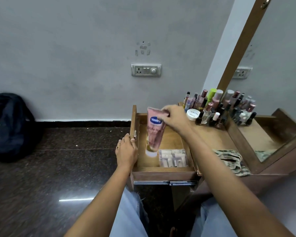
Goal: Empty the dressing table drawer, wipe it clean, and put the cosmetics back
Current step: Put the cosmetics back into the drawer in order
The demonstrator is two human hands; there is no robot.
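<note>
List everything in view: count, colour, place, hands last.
drawer: one, wooden, pulled open
lotion tube: one, pink, white cap down, over the drawer
clear box: one, transparent, drawer's near right corner
bottles: many, mixed colours, tabletop by mirror
jar: one, white, beside the bottles
cloth: one, patterned, tabletop
mirror: one, wood-framed, right
backpack: one, dark, floor left
wall socket: one, white, wall
left hand: rests on drawer front
right hand: pinches lotion tube's top end
</note>
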